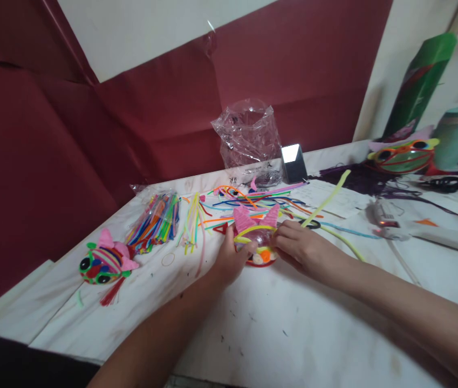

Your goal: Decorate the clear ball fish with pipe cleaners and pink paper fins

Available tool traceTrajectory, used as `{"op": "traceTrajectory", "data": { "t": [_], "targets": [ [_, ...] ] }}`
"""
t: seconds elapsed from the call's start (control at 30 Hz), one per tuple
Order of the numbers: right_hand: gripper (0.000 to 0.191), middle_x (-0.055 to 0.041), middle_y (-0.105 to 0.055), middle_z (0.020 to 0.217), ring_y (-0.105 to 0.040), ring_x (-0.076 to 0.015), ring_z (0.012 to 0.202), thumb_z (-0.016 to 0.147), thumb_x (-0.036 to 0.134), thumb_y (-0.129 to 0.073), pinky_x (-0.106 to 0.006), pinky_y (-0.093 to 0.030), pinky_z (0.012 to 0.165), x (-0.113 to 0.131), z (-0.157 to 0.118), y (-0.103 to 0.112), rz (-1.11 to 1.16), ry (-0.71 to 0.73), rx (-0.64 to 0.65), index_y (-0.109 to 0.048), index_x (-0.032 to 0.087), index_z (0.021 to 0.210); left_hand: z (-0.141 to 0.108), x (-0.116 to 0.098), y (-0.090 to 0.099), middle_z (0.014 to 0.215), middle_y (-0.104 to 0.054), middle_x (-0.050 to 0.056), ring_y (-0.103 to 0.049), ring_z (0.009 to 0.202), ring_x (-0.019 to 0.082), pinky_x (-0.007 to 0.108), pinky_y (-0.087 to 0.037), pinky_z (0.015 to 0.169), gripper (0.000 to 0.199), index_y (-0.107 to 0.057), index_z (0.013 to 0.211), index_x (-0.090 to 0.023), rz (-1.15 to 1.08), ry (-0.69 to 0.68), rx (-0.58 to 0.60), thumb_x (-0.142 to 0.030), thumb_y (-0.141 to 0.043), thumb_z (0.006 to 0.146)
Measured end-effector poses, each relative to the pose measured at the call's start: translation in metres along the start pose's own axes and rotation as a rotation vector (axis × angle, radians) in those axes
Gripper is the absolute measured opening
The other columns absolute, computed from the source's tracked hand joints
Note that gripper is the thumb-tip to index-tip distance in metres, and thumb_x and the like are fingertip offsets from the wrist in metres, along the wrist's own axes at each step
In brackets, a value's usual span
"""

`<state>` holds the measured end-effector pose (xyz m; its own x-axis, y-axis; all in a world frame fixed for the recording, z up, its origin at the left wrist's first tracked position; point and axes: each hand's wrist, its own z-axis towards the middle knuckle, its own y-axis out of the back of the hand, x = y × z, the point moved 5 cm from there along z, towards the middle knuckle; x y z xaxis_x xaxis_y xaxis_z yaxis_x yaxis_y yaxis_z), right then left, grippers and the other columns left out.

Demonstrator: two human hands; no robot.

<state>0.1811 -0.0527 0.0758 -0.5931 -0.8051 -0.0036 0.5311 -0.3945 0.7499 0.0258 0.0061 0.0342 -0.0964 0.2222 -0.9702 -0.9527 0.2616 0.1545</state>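
Note:
My left hand point(232, 257) is closed around the left side of a small craft figure point(261, 237), thumb across its front. The figure has a clear rounded body, pink pointed pieces on top, yellow strips across it and a red lower rim with orange and white bits. At its right side my right hand point(300, 245) is closed, fingertips pressed against the body. A yellow pipe cleaner point(328, 198) sticks up from behind the right fingers, which appear to pinch it. The fingertips themselves are partly hidden.
Loose pipe cleaners point(224, 203) and a bagged bundle point(158, 221) lie behind and left. A finished fish-like figure point(105, 263) sits left, another point(402, 155) far right. A glue gun point(390, 221), a dark upright device point(294, 164) and a clear plastic bag point(248, 137) stand around.

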Motion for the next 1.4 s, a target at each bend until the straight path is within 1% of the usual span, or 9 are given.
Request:
{"op": "traceTrajectory", "data": {
  "t": [0.13, 0.4, 0.6, 0.73, 0.83, 0.97, 1.13, 1.3, 1.4],
  "targets": [
    [0.025, -0.0098, -0.064, 0.079, -0.054, -0.0213, 0.075, 0.096, 0.012, -0.041, -0.033, -0.046, 0.066, 0.001, 0.001, 0.001, 0.006, -0.005, -0.011, -0.064, 0.016, 0.088, 0.001, 0.002, 0.002, 0.115, -0.065, 0.007, -0.061, 0.102, 0.021, 0.031, -0.049, 0.088, 0.052, -0.046, 0.126, -0.019, -0.050, -0.007, 0.047, -0.026, -0.061, 0.076],
    [0.023, -0.0099, -0.064, 0.079, -0.053, -0.0208, 0.074, 0.095, 0.012, -0.042, -0.033, -0.045, 0.066, -0.001, -0.001, -0.004, 0.000, 0.008, -0.011, -0.063, 0.015, 0.086, -0.002, 0.001, -0.001, 0.110, -0.065, 0.008, -0.063, 0.094, 0.021, 0.034, -0.049, 0.084, 0.076, -0.041, 0.126, -0.019, -0.100, 0.049, 0.067, -0.020, -0.076, 0.058],
    [0.022, -0.0084, -0.063, 0.077, -0.053, -0.0200, 0.072, 0.097, 0.015, -0.043, -0.032, -0.046, 0.064, -0.003, -0.001, -0.003, 0.041, -0.024, -0.037, -0.062, 0.018, 0.087, 0.000, 0.003, -0.003, 0.113, -0.065, 0.008, -0.063, 0.095, 0.020, 0.032, -0.050, 0.084, 0.072, -0.043, 0.123, -0.020, -0.142, 0.036, -0.002, -0.021, -0.077, 0.059],
    [0.015, -0.0077, -0.064, 0.080, -0.057, -0.0199, 0.076, 0.096, 0.016, -0.045, -0.032, -0.049, 0.067, -0.015, -0.002, 0.001, 0.155, -0.103, -0.070, -0.060, 0.020, 0.092, 0.001, 0.004, -0.002, 0.109, -0.066, 0.006, -0.064, 0.093, 0.020, 0.031, -0.051, 0.081, 0.072, -0.044, 0.121, -0.020, -0.179, 0.081, -0.027, -0.020, -0.077, 0.057],
    [0.016, -0.0082, -0.064, 0.081, -0.058, -0.0204, 0.078, 0.096, 0.017, -0.045, -0.033, -0.048, 0.068, -0.026, -0.003, 0.002, 0.162, -0.116, -0.059, -0.059, 0.020, 0.089, 0.001, 0.003, -0.002, 0.104, -0.067, 0.005, -0.065, 0.090, 0.019, 0.031, -0.052, 0.080, 0.068, -0.045, 0.118, -0.020, -0.174, 0.093, -0.020, -0.020, -0.077, 0.058],
    [0.023, -0.0085, -0.062, 0.082, -0.053, -0.0206, 0.078, 0.096, 0.014, -0.042, -0.034, -0.046, 0.068, -0.032, -0.005, 0.003, 0.097, -0.066, -0.010, -0.063, 0.020, 0.090, 0.000, 0.003, -0.003, 0.098, -0.068, 0.003, -0.065, 0.088, 0.019, 0.031, -0.051, 0.079, 0.067, -0.045, 0.117, -0.021, -0.160, 0.111, -0.014, -0.020, -0.077, 0.057],
    [0.032, -0.0115, -0.061, 0.085, -0.048, -0.0247, 0.083, 0.088, 0.003, -0.040, -0.037, -0.044, 0.068, -0.026, -0.004, 0.005, -0.050, 0.036, 0.062, -0.068, 0.018, 0.093, -0.001, -0.001, -0.006, 0.103, -0.068, 0.005, -0.065, 0.092, 0.021, 0.033, -0.051, 0.081, 0.070, -0.045, 0.116, -0.021, -0.176, 0.088, 0.004, -0.020, -0.078, 0.054],
    [0.033, -0.0120, -0.060, 0.087, -0.047, -0.0247, 0.085, 0.084, 0.000, -0.041, -0.038, -0.045, 0.070, -0.022, -0.002, 0.006, -0.083, 0.058, 0.076, -0.068, 0.016, 0.093, -0.002, -0.004, -0.007, 0.105, -0.068, 0.006, -0.065, 0.092, 0.020, 0.031, -0.051, 0.080, 0.071, -0.045, 0.117, -0.020, -0.147, 0.092, 0.012, -0.019, -0.077, 0.054],
    [0.031, -0.0109, -0.060, 0.085, -0.049, -0.0240, 0.086, 0.086, 0.001, -0.040, -0.037, -0.046, 0.071, -0.019, 0.000, 0.006, -0.050, 0.045, 0.064, -0.067, 0.017, 0.089, -0.002, -0.005, -0.007, 0.106, -0.068, 0.005, -0.066, 0.092, 0.021, 0.030, -0.051, 0.079, 0.071, -0.046, 0.117, -0.021, -0.137, 0.089, 0.018, -0.018, -0.078, 0.053]
  ]
}}
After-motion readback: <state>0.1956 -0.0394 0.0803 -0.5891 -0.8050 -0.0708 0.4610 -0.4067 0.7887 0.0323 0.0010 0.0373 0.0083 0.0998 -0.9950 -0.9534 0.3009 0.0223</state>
